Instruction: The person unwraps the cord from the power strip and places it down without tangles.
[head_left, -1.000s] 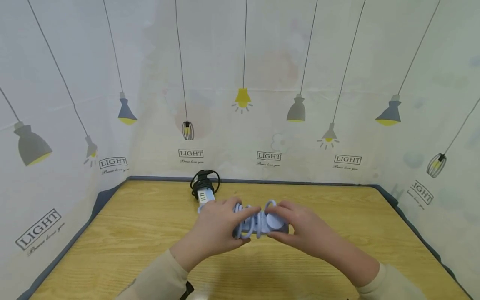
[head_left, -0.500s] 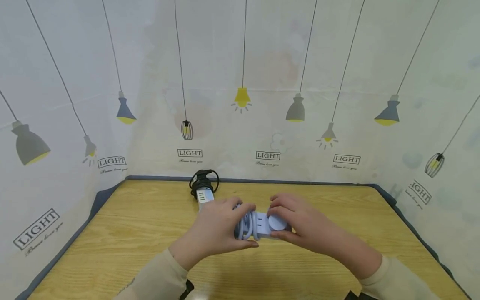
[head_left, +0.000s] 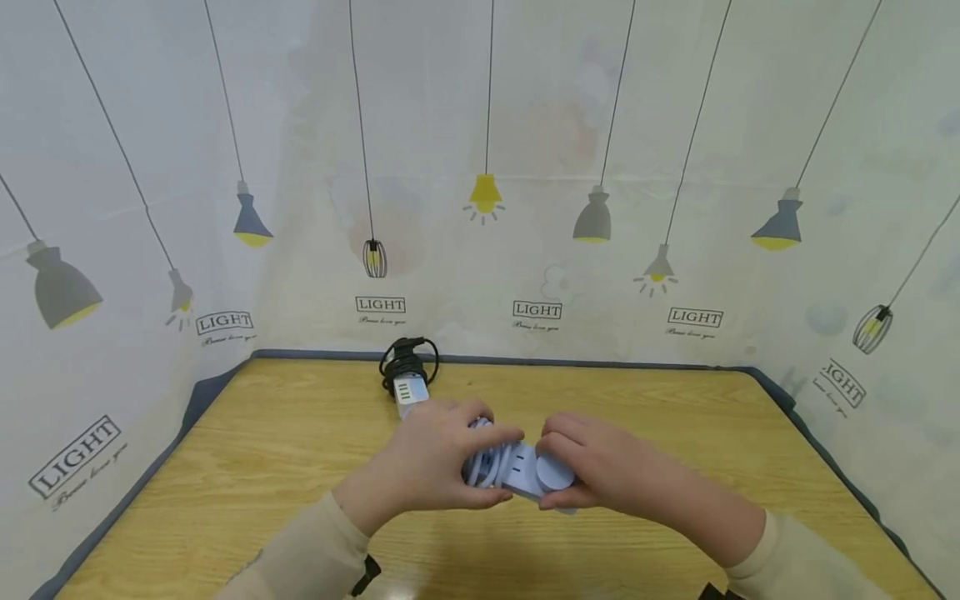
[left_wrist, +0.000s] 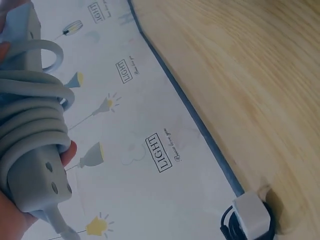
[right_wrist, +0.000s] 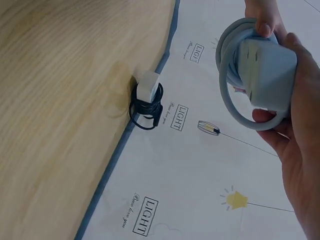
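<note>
A person holds a pale power strip (head_left: 521, 469) with both hands, in the air above the table (head_left: 247, 492), around the middle of its width. Its white cord (left_wrist: 35, 112) is wound in several loops around the strip, mostly on the half at the left hand (head_left: 435, 458). This hand grips the strip together with the loops, with its thumb on one side and its fingers on the other. The right hand (head_left: 600, 467) holds the other end of the strip in a narrow grip, with fingers curled at a round white piece (head_left: 555, 472) on its face. The fingers cover a part of this piece, so perhaps it is a plug, but I cannot be sure. Between the two hands, one socket with its slots is visible.

At the far edge of the table, to the left of its middle, lies a white block (head_left: 410, 392) with green-marked slots. A black cable (head_left: 405, 364) is wrapped around its far end, and one loop sticks out to the side. Behind the table stands a pale cloth (head_left: 435, 125) printed with hanging lamps and the word LIGHT. Both beige sleeves (head_left: 300, 554) reach over the near side of the table.
</note>
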